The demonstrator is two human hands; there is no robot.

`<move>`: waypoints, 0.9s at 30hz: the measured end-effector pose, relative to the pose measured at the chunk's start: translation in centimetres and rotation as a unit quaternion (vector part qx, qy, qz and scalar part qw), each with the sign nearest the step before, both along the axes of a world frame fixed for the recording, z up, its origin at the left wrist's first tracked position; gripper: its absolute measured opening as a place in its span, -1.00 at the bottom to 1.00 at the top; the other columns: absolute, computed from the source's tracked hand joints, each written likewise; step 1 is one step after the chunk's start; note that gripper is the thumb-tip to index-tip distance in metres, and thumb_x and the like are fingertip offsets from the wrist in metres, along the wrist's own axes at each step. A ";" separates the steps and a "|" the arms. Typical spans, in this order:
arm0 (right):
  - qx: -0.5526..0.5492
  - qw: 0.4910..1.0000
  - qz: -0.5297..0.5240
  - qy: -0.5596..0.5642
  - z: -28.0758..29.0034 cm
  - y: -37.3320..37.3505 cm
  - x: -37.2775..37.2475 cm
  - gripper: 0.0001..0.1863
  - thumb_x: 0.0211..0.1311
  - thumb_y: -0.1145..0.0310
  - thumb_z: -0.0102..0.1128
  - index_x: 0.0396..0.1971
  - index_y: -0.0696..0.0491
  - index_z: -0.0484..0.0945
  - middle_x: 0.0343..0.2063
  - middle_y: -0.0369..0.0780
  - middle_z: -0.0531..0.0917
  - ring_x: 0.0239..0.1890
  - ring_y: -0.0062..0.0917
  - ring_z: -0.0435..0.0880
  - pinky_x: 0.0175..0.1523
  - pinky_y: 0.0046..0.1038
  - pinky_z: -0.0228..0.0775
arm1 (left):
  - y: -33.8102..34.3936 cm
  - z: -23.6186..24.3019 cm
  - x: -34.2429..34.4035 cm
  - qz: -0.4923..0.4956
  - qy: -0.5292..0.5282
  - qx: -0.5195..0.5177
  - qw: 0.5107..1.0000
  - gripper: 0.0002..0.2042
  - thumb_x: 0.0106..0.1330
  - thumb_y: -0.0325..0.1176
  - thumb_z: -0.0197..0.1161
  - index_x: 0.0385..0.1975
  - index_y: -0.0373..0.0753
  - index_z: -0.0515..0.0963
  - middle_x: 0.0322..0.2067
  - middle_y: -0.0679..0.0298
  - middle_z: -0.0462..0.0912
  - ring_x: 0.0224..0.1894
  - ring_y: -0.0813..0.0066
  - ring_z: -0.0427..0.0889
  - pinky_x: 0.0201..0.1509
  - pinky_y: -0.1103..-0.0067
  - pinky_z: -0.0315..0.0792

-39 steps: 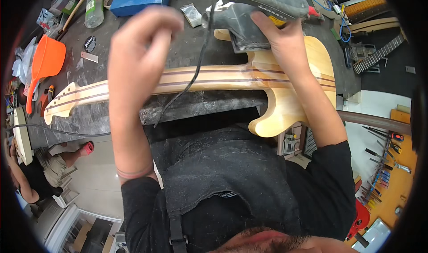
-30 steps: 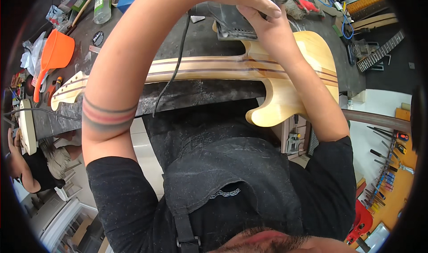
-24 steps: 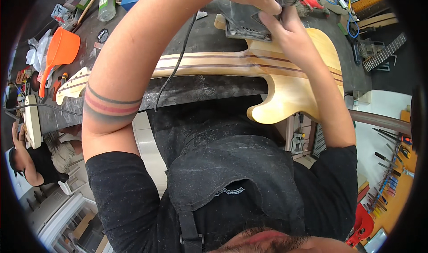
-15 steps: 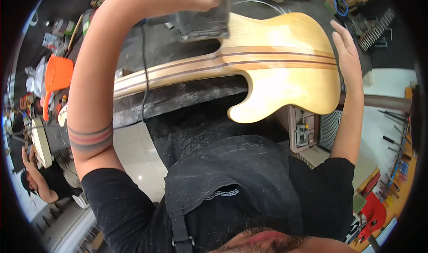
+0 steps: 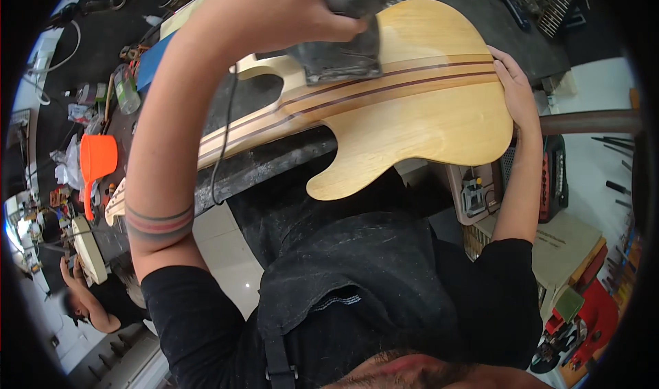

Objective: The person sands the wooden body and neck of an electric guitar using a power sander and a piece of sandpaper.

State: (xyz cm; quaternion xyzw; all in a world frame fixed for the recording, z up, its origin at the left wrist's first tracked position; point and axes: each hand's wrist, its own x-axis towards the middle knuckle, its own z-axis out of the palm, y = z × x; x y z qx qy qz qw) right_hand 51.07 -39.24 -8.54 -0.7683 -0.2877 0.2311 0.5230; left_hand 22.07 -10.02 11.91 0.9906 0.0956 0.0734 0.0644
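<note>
A pale wooden electric guitar (image 5: 419, 128) lies back up on the dark bench, with darker stripes running through its neck and body. My left hand (image 5: 295, 15) is closed around a black power sander (image 5: 343, 60). The sander's flat base rests on the body near the neck end, over the upper stripe, and the picture's top edge cuts off part of the tool. At the body's rounded end, my right hand (image 5: 516, 90) holds the rim, its thumb and fingers against the edge. The headstock (image 5: 115, 204) shows partly behind my left forearm.
The sander's cord (image 5: 223, 149) hangs across the neck. An orange dipper (image 5: 98, 157), a clear bottle (image 5: 126, 90) and plastic bags lie on the bench at left. Beyond, another person (image 5: 99, 307) handles a pale guitar body (image 5: 89, 252). Right stand a cased tool (image 5: 473, 193) and wall tools.
The sander has moved from the body's upper horn onto the striped middle. My right hand, its fingers apart beside the rim before, now grips the edge. The view has shifted, and the guitar appears tilted.
</note>
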 end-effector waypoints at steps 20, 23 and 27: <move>0.025 0.999 0.019 -0.014 -0.2 -0.3 0.2 -0.62 0.69 0.28 0.06 0.30 0.14 0.62 0.14 -0.26 0.74 0.16 -0.61 0.66 0.31 -0.52 0.44 | 8.0 -2.8 -5.9 -0.005 -0.089 -0.039 0.995 -0.42 0.12 -0.26 0.51 0.23 -0.16 0.66 0.04 0.12 0.78 0.04 0.23 0.78 0.20 0.37 0.61; 0.045 0.999 0.012 -0.017 -1.0 -0.5 0.7 -0.62 0.69 0.30 0.06 0.28 0.15 0.63 0.14 -0.25 0.74 0.17 -0.59 0.66 0.32 -0.52 0.43 | 6.4 -2.2 -3.7 -0.015 -0.040 -0.065 0.997 -0.28 0.08 -0.20 0.52 0.35 -0.16 0.59 0.16 0.10 0.71 0.18 0.20 0.72 0.33 0.34 0.53; 0.057 0.997 0.011 -0.053 -2.0 -0.4 0.8 -0.60 0.69 0.28 0.05 0.29 0.18 0.63 0.09 -0.22 0.72 0.13 -0.49 0.68 0.32 -0.47 0.43 | 2.6 -2.0 0.0 -0.058 -0.009 -0.093 0.994 -0.29 0.11 -0.21 0.50 0.35 -0.17 0.58 0.18 0.09 0.69 0.21 0.18 0.69 0.37 0.35 0.49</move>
